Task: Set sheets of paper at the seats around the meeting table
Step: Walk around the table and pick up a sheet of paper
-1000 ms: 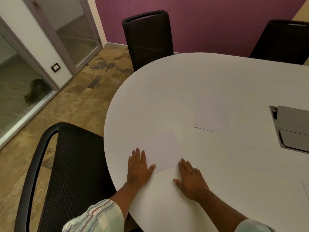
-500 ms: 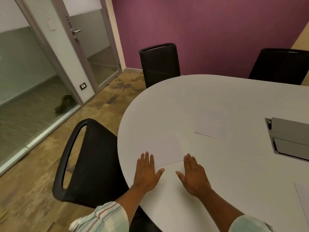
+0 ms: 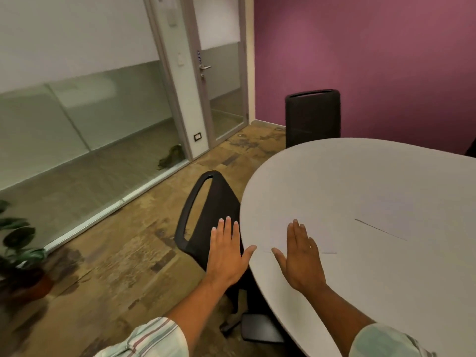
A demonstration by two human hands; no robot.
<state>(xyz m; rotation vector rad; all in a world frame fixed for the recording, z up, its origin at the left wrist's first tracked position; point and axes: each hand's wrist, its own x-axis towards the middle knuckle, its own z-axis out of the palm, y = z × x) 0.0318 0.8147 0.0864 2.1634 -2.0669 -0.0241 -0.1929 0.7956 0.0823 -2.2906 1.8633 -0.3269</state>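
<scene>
right hand (image 3: 300, 258) flat on sheet (image 3: 298, 234) | left hand (image 3: 226, 253) flat, off table (image 3: 360, 181)

Table (image 3: 373, 176): wide bare top beyond the two sheets, open to reach across.
Near chair (image 3: 206, 215): backrest tight against the table edge, blocking that side.
Far chair (image 3: 312, 117): at the table's far end.
Floor (image 3: 123, 253): open on the left.

Right hand (image 3: 301, 258) flat, fingers spread, on near sheet of paper (image 3: 306, 234) on white table (image 3: 360, 292). Left hand (image 3: 226, 253) flat too, past table edge, over black chair (image 3: 206, 217). Second sheet (image 3: 389, 217) further right. Another chair (image 3: 312, 117) by purple wall (image 3: 373, 60).
</scene>
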